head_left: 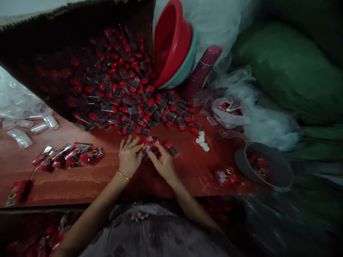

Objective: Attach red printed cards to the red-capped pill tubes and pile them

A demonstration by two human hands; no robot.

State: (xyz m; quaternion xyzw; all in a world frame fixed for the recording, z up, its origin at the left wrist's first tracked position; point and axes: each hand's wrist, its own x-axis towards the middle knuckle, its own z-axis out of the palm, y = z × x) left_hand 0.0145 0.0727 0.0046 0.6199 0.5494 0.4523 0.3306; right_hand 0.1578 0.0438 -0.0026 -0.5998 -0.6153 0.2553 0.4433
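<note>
Packet (151, 140), one, red and glossy: on the table (104, 184), between both hands. Left hand (130, 156): thumb and forefinger closed on its left side, other fingers spread; gold bangle (123, 175) at the wrist. Right hand (163, 162): thumb and fingertips pinching its right side. Writing on it: covered by the fingers.

Tub (171, 149), one, clear, red cap, dark contents: just beside the right hand. Heap (128, 96) of the same: beyond the hands, spilling from a tipped carton (66, 25). Discs (202, 141), white, a small cluster: right of the tub.

Row of packets (68, 156): left of the left hand; yellow ring and pale lettering, too small to read. Loose packet (226, 176): right, near a grey bowl (264, 185) holding red items. Basins, red (171, 39) and teal (192, 59), nested: behind the heap, beside a flask (200, 71), its marking illegible
</note>
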